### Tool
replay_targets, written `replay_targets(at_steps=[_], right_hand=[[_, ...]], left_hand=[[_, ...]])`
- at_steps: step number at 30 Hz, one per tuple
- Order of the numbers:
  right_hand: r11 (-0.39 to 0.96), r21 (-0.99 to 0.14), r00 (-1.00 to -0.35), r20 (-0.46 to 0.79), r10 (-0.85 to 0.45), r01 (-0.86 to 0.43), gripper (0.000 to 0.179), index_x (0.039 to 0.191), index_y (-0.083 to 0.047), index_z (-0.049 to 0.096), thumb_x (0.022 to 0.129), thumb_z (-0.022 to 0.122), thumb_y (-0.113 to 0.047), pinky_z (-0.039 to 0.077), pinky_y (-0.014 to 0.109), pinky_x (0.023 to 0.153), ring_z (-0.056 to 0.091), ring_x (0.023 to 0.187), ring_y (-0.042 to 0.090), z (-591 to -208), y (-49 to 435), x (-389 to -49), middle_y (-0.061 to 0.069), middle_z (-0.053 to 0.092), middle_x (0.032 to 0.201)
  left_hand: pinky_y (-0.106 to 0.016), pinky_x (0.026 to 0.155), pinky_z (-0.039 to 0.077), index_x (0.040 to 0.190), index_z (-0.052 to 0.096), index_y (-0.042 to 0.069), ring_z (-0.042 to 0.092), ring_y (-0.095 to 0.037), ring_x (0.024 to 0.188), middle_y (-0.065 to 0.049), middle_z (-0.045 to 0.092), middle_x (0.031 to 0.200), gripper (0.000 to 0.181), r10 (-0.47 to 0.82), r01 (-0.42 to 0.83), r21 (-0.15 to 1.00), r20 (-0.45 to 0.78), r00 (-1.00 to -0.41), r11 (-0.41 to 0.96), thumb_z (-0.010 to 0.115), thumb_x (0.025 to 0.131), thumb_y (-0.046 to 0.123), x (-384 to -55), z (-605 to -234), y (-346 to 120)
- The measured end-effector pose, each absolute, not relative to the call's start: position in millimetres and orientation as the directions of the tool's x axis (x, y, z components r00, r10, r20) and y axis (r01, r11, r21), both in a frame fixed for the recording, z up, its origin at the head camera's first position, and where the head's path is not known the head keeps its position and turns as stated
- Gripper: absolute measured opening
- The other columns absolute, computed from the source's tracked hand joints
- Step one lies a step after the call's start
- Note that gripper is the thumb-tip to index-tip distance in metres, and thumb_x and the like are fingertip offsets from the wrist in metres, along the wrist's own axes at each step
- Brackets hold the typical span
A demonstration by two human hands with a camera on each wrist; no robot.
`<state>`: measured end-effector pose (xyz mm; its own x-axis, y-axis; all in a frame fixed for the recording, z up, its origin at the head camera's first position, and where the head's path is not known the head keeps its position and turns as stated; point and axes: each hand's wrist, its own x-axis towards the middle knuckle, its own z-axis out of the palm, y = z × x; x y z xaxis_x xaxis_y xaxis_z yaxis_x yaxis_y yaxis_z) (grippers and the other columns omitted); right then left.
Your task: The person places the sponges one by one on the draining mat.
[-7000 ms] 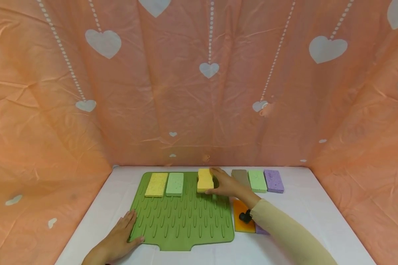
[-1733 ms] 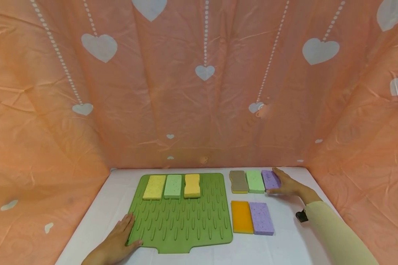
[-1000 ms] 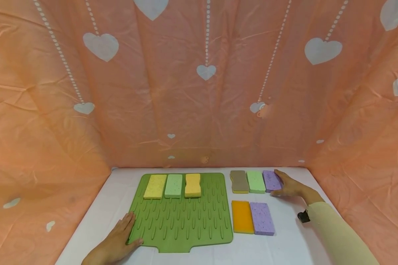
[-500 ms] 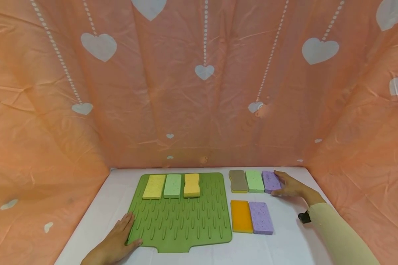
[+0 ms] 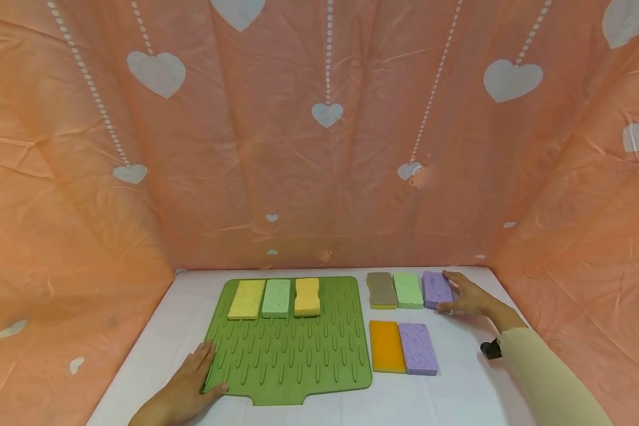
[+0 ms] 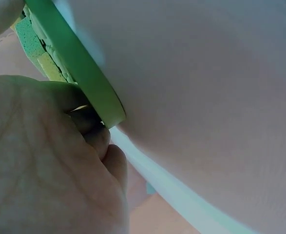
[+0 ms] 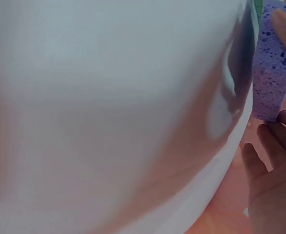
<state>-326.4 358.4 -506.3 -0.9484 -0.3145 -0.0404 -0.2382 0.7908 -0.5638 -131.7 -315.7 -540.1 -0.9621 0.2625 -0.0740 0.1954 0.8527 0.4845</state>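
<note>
My right hand (image 5: 467, 297) pinches a dark purple sponge (image 5: 435, 290) at the right end of the back row, thumb on its near end and fingers on its far end. In the right wrist view this pitted purple sponge (image 7: 272, 73) stands between thumb and fingers. My left hand (image 5: 187, 381) rests at the left edge of a green ribbed mat (image 5: 287, 361), fingers outstretched along that edge and thumb on the near corner. On the mat's back part lie a yellow sponge (image 5: 247, 299), a pale green sponge (image 5: 276, 297) and a wavy-sided yellow-orange sponge (image 5: 307, 297).
Beside the purple sponge stand a light green sponge (image 5: 407, 290) and a grey-topped yellow sponge (image 5: 381, 290). Nearer me, an orange sponge (image 5: 387, 347) and a lilac sponge (image 5: 418, 349) lie side by side on the white table (image 5: 404, 402). Orange heart-print cloth (image 5: 271, 148) walls three sides.
Earlier my right hand held the wavy yellow-orange sponge over the mat; it now lies there. The right hand moved right to the purple sponge, which has just shifted slightly away from its green neighbour.
</note>
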Motion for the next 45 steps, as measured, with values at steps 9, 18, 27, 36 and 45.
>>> replay_targets(at_steps=[9, 18, 27, 36, 45], right_hand=[[0.773, -0.542, -0.938, 0.099, -0.333, -0.331, 0.114, 0.161, 0.017, 0.026, 0.085, 0.092, -0.035, 0.023, 0.081, 0.117, 0.025, 0.149, 0.067, -501, 354, -330, 0.044, 0.023, 0.164], [0.771, -0.521, -0.926, 0.121, -0.357, -0.365, 0.112, 0.163, 0.011, 0.029, 0.086, 0.091, -0.042, 0.024, 0.08, 0.118, 0.028, 0.15, 0.063, -493, 325, -331, 0.039, 0.027, 0.166], [0.743, -0.531, -0.906, 0.134, -0.401, -0.407, 0.113, 0.162, 0.012, 0.031, 0.085, 0.092, -0.043, 0.025, 0.077, 0.12, 0.027, 0.152, 0.061, -491, 294, -335, 0.038, 0.026, 0.167], [0.712, -0.507, -0.867, 0.179, -0.465, -0.487, 0.109, 0.158, 0.017, 0.035, 0.085, 0.094, -0.038, 0.029, 0.074, 0.12, 0.032, 0.15, 0.061, -490, 260, -335, 0.041, 0.031, 0.164], [0.69, -0.513, -0.848, 0.169, -0.502, -0.511, 0.112, 0.159, 0.016, 0.033, 0.085, 0.093, -0.043, 0.028, 0.072, 0.122, 0.029, 0.153, 0.059, -489, 233, -335, 0.039, 0.028, 0.166]], left_hand=[[0.001, 0.1, -0.021, 0.158, 0.028, -0.021, 0.015, -0.058, 0.157, -0.039, 0.02, 0.169, 0.102, 0.255, 0.189, 0.48, -0.076, -0.964, 0.857, 0.073, 0.1, 0.049, -131, -539, -315], [0.001, 0.099, -0.02, 0.158, 0.028, -0.021, 0.014, -0.058, 0.158, -0.039, 0.02, 0.169, 0.101, 0.253, 0.18, 0.49, -0.086, -0.964, 0.853, 0.073, 0.1, 0.049, -130, -537, -313], [0.001, 0.098, -0.02, 0.159, 0.028, -0.02, 0.013, -0.057, 0.159, -0.039, 0.02, 0.17, 0.101, 0.253, 0.176, 0.488, -0.096, -0.963, 0.855, 0.072, 0.1, 0.049, -131, -537, -311], [0.001, 0.097, -0.021, 0.158, 0.027, -0.021, 0.011, -0.058, 0.158, -0.04, 0.018, 0.17, 0.102, 0.256, 0.172, 0.495, -0.106, -0.961, 0.852, 0.072, 0.1, 0.049, -130, -540, -313], [0.0, 0.1, -0.021, 0.156, 0.029, -0.024, 0.014, -0.06, 0.156, -0.043, 0.023, 0.166, 0.101, 0.275, 0.218, 0.494, -0.045, -0.96, 0.841, 0.073, 0.1, 0.048, -130, -542, -316]])
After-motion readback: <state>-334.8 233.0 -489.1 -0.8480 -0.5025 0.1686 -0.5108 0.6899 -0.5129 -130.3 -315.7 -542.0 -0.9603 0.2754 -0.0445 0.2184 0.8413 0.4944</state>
